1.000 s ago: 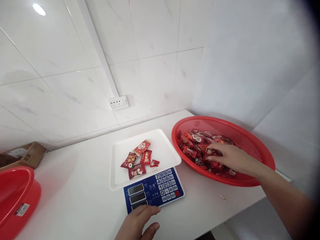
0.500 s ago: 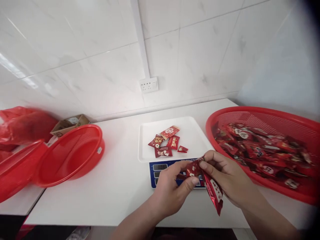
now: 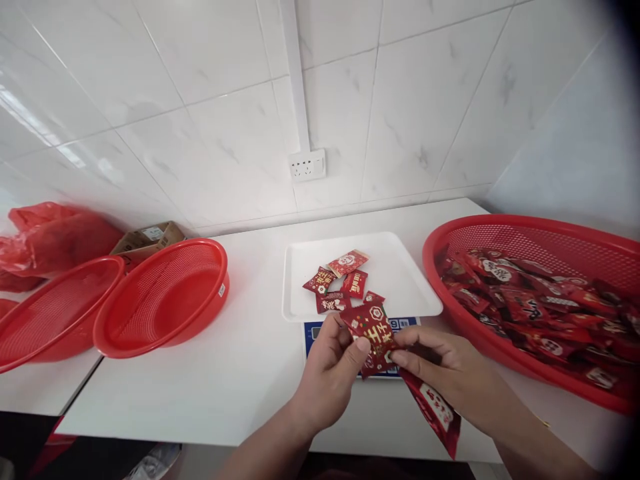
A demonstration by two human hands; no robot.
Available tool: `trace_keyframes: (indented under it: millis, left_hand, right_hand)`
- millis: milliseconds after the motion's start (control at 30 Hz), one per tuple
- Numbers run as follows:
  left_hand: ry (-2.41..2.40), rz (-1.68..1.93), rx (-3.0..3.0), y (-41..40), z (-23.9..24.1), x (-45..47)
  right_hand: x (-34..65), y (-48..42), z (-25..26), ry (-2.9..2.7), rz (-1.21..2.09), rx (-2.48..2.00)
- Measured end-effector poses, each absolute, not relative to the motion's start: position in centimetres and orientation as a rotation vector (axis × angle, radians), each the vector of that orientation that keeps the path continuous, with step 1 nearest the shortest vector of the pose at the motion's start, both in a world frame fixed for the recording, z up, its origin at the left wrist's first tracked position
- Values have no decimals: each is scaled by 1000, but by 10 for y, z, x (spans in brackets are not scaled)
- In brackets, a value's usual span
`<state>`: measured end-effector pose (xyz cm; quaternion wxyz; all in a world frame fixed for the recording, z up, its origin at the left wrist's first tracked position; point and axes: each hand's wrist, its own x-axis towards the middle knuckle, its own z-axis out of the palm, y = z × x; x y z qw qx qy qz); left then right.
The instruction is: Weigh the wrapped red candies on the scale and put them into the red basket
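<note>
My left hand [image 3: 330, 373] is closed on a dark red snack packet [image 3: 373, 333] with gold lettering, thumb on its face. The fingers of my right hand [image 3: 450, 363] pinch that packet's right edge. A second, longer red packet [image 3: 436, 410] hangs tilted below the right fingers; its upper end is hidden. Both hands are above a blue digital scale [image 3: 310, 339], mostly covered by them. On the scale's white tray [image 3: 405, 283] lie several red packets [image 3: 354, 284], including a small one [image 3: 373, 297] partly behind the held packet.
At the right stands a large red mesh basket [image 3: 431, 257] full of red packets [image 3: 537, 310]. Two red mesh baskets [image 3: 163, 347] [image 3: 65, 353] stand at the left, before a cardboard box [image 3: 145, 240] and a red plastic bag [image 3: 60, 237]. A tiled wall with a socket [image 3: 307, 166] rises behind.
The dark red packet has been turned so its printed face shows, and both hands hold it slightly lower. The longer packet still hangs at the right hand. The view has shifted a little.
</note>
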<state>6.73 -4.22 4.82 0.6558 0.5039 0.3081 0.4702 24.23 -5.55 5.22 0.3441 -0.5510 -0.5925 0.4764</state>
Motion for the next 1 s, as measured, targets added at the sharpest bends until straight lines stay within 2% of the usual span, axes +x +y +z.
trace_keyframes:
  millis: [233, 333, 567, 1000]
  left_hand:
    - [1100, 920, 1628, -41, 35, 53]
    - [1146, 970, 1543, -30, 34, 53]
    - [989, 1287, 1226, 0, 47, 55]
    - [882, 1330, 1332, -37, 53, 68]
  right_hand:
    - [242, -57, 44, -1697, 1378, -1419]
    - [242, -54, 39, -1649, 1379, -1406]
    - [250, -55, 29, -1495, 1217, -1506]
    - [242, -58, 46, -1442, 1373, -1256]
